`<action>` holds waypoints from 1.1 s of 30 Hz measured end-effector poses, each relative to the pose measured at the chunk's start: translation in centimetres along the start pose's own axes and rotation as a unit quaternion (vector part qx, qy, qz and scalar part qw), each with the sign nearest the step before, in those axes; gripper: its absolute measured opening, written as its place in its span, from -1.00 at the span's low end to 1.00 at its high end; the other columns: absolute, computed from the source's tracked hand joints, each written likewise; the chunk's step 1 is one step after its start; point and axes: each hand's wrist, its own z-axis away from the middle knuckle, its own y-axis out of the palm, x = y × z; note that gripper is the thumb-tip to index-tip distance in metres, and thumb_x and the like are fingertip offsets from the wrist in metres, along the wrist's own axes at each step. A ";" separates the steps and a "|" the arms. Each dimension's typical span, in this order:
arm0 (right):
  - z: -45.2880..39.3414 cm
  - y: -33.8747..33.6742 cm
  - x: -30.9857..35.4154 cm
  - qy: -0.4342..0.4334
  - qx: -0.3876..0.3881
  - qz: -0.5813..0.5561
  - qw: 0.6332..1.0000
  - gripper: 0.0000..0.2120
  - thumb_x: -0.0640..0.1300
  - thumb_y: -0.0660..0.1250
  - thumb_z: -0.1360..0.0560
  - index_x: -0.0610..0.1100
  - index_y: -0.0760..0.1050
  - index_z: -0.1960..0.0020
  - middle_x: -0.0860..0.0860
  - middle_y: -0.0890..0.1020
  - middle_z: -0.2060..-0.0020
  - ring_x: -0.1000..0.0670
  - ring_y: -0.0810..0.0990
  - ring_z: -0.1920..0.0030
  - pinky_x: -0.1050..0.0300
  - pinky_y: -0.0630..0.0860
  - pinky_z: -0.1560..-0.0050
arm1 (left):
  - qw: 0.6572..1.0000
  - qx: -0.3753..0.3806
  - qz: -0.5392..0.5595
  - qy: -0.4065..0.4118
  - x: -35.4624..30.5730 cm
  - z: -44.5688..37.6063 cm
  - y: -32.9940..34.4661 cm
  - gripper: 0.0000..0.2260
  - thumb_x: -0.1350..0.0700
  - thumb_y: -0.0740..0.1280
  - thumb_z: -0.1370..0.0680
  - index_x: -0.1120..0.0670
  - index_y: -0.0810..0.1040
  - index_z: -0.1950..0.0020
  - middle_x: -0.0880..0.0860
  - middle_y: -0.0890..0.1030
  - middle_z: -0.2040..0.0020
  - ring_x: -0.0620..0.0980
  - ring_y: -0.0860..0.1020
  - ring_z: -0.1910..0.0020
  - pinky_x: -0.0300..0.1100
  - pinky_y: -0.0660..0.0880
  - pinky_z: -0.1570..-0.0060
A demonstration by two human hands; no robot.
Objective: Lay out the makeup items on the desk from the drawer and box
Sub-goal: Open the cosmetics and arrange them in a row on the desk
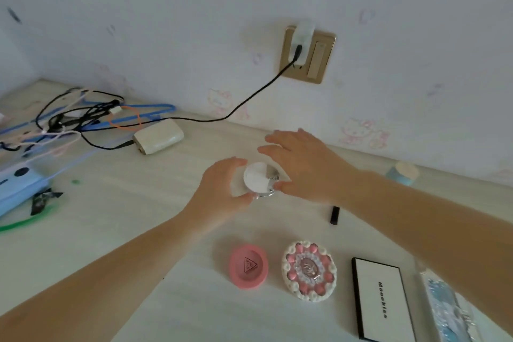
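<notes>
A round white compact (pixel 258 179) with a silver rim sits on the pale desk (pixel 116 230) between both hands. My left hand (pixel 222 189) curls around its left side, fingers and thumb on its edge. My right hand (pixel 302 166) lies over its right side with straight fingers, the thumb against the rim. Nearer me lie a pink round compact (pixel 249 266), a decorated white-and-pink round case (pixel 309 271), a white rectangular palette with a black border (pixel 381 304) and a pale blue patterned item (pixel 447 311). A small black tube (pixel 334 214) lies under my right forearm.
A tangle of cables (pixel 83 116) and a cream power adapter (pixel 158 136) fill the back left. A blue case (pixel 19 189) lies at the left edge. A light blue jar (pixel 402 173) stands near the wall at right. A wall socket (pixel 306 54) holds a plug.
</notes>
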 end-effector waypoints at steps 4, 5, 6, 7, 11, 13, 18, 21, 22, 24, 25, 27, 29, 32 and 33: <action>-3.1 2.7 0.7 -0.026 0.072 0.160 0.984 -0.44 0.06 0.27 -0.47 -0.05 0.25 -0.43 -0.07 0.29 -0.43 -0.08 0.16 -0.46 -0.18 -0.16 -0.45 | 0.996 0.016 -0.074 0.044 2.0 -2.5 2.5 -0.37 0.05 0.53 -0.30 0.03 0.41 -0.33 0.00 0.53 -0.16 0.05 0.45 -0.20 -0.15 0.32 -0.25; -3.7 3.2 1.0 -0.027 0.086 0.177 0.980 -0.48 0.05 0.26 -0.47 -0.04 0.30 -0.39 -0.06 0.35 -0.38 -0.08 0.22 -0.44 -0.20 -0.15 -0.45 | 0.996 0.024 -0.072 0.046 2.3 -2.8 3.0 -0.42 0.05 0.53 -0.28 0.01 0.43 -0.26 0.00 0.56 -0.08 0.05 0.49 -0.13 -0.07 0.39 -0.20; -4.2 3.5 1.3 -0.026 0.106 0.190 0.976 -0.52 0.05 0.28 -0.46 -0.01 0.34 -0.36 -0.04 0.40 -0.32 -0.07 0.27 -0.41 -0.21 -0.12 -0.45 | 0.997 0.033 -0.061 0.046 2.5 -2.9 3.2 -0.49 0.04 0.51 -0.26 0.01 0.47 -0.18 0.00 0.58 -0.01 0.05 0.52 -0.07 -0.01 0.44 -0.15; -4.7 3.7 1.5 -0.024 0.134 0.199 0.971 -0.55 0.05 0.31 -0.46 0.03 0.37 -0.32 -0.01 0.45 -0.27 -0.06 0.32 -0.37 -0.22 -0.10 -0.45 | 0.997 0.038 -0.047 0.046 2.7 -3.2 3.4 -0.57 0.02 0.49 -0.25 0.01 0.50 -0.08 0.00 0.60 0.06 0.05 0.56 -0.01 0.02 0.47 -0.09; -5.5 4.6 2.4 0.006 0.201 0.197 0.959 -0.61 0.03 0.34 -0.47 0.02 0.40 -0.27 0.05 0.53 -0.15 -0.04 0.45 -0.23 -0.18 0.07 -0.42 | 0.996 0.007 -0.061 0.063 3.5 -3.1 4.0 -0.65 -0.06 0.42 -0.27 0.01 0.56 -0.01 -0.01 0.65 0.09 0.01 0.59 0.02 -0.04 0.48 -0.04; -5.4 4.7 2.9 -0.001 0.187 0.190 0.964 -0.68 -0.03 0.31 -0.48 0.03 0.44 -0.23 0.05 0.55 -0.10 -0.03 0.49 -0.17 -0.16 0.19 -0.37 | 0.995 -0.012 -0.051 0.079 4.3 -3.3 4.2 -0.74 0.01 0.46 -0.36 0.00 0.57 -0.02 -0.03 0.66 0.08 -0.02 0.59 0.03 -0.09 0.49 -0.01; -3.9 3.3 3.9 0.023 0.156 0.086 0.984 -0.73 -0.06 0.35 -0.44 0.03 0.51 -0.13 0.03 0.57 -0.05 0.03 0.56 0.12 0.28 0.55 0.12 | 0.992 -0.011 0.053 0.117 6.0 -2.7 3.8 -0.77 0.10 0.45 -0.41 -0.20 0.53 0.06 -0.22 0.64 0.12 -0.31 0.56 0.10 -0.39 0.43 0.10; -2.7 1.4 4.8 0.070 0.136 -0.042 0.987 -0.74 0.00 0.36 -0.44 0.07 0.50 -0.12 0.07 0.58 -0.07 0.10 0.49 0.24 0.38 0.31 0.73 | 0.972 0.014 0.201 0.123 6.0 -0.8 2.0 -0.66 0.07 0.44 -0.42 -0.32 0.52 -0.06 -0.35 0.62 -0.03 -0.43 0.52 -0.07 -0.56 0.38 0.04; -2.4 0.9 5.1 0.085 0.126 -0.077 0.985 -0.71 0.05 0.34 -0.44 0.08 0.47 -0.14 0.09 0.59 -0.09 0.07 0.52 0.11 0.32 0.40 0.63 | 0.958 0.028 0.257 0.121 6.1 -0.2 1.7 -0.68 0.02 0.41 -0.43 -0.30 0.53 -0.11 -0.28 0.63 -0.08 -0.36 0.54 -0.12 -0.49 0.42 0.02; -2.0 -0.4 6.1 0.111 0.103 -0.115 0.982 -0.65 0.15 0.28 -0.45 0.09 0.42 -0.20 0.10 0.61 -0.07 0.04 0.51 -0.07 0.21 0.46 0.23 | 0.919 0.026 0.386 0.082 5.6 0.9 1.3 -0.64 -0.09 0.38 -0.41 -0.26 0.51 -0.20 -0.20 0.62 -0.17 -0.22 0.56 -0.18 -0.24 0.48 0.00; -1.8 -1.2 6.7 0.118 0.093 -0.130 0.980 -0.65 0.17 0.25 -0.46 0.10 0.42 -0.21 0.10 0.61 -0.08 0.05 0.49 -0.09 0.18 0.42 0.12 | 0.887 0.025 0.459 0.041 5.1 1.3 1.2 -0.61 -0.11 0.38 -0.40 -0.25 0.49 -0.23 -0.20 0.61 -0.19 -0.16 0.57 -0.18 -0.13 0.49 -0.01; -1.4 -2.2 8.0 0.121 0.079 -0.146 0.979 -0.62 0.22 0.18 -0.50 0.08 0.41 -0.25 0.06 0.57 -0.15 0.03 0.46 -0.11 0.14 0.34 0.04 | 0.816 0.042 0.577 -0.017 4.0 2.1 1.3 -0.57 -0.14 0.38 -0.41 -0.15 0.48 -0.26 -0.13 0.63 -0.17 -0.04 0.62 -0.14 0.02 0.54 -0.01; -0.8 -3.0 9.4 0.122 0.072 -0.137 0.980 -0.54 0.24 0.11 -0.53 0.02 0.39 -0.31 0.00 0.52 -0.22 -0.02 0.46 -0.16 0.13 0.30 0.02 | 0.743 0.048 0.666 -0.044 2.7 3.1 1.3 -0.65 -0.15 0.30 -0.46 -0.05 0.54 -0.18 0.05 0.65 -0.16 0.13 0.61 -0.14 0.11 0.59 0.04; 0.5 -4.0 11.3 0.122 0.053 -0.113 0.985 -0.50 0.22 0.04 -0.57 -0.05 0.38 -0.35 -0.06 0.51 -0.26 -0.08 0.46 -0.23 0.12 0.30 -0.03 | 0.686 0.020 0.724 -0.075 0.8 4.9 0.7 -0.74 -0.12 0.24 -0.53 0.00 0.59 -0.04 0.18 0.62 -0.16 0.24 0.58 -0.13 0.13 0.63 0.19; 1.0 -4.5 11.9 0.118 0.042 -0.102 0.987 -0.51 0.20 0.02 -0.58 -0.08 0.41 -0.32 -0.08 0.53 -0.23 -0.09 0.48 -0.21 0.10 0.32 -0.04 | 0.681 0.013 0.729 -0.074 0.2 5.5 0.3 -0.75 -0.11 0.24 -0.54 0.00 0.62 -0.01 0.19 0.62 -0.16 0.25 0.57 -0.13 0.13 0.63 0.20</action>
